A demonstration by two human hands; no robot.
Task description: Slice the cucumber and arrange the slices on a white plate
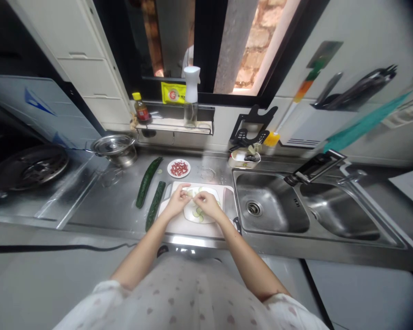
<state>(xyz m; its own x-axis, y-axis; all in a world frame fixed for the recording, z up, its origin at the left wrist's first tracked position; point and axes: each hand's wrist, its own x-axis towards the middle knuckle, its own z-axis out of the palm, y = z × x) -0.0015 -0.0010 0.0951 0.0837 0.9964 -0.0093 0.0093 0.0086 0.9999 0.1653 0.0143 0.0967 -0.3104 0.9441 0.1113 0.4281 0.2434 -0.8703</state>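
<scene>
My left hand point(177, 200) and my right hand point(205, 201) are together over a white plate point(192, 217) that lies on a white cutting board point(179, 227). Both hands pinch a pale green cucumber strip point(190, 193) between their fingertips. Several thin cucumber slices point(197, 213) lie fanned out on the plate below the hands. Left of the board, two whole dark green cucumbers point(147, 182) point(155, 205) rest on the steel counter.
A small dish of red pieces point(178, 168) stands behind the board. A double steel sink point(271, 208) lies to the right, a steel pot point(115, 147) and stove point(27, 167) to the left. A shelf point(174, 126) under the window holds a spray bottle point(191, 96) and a sauce bottle point(141, 108).
</scene>
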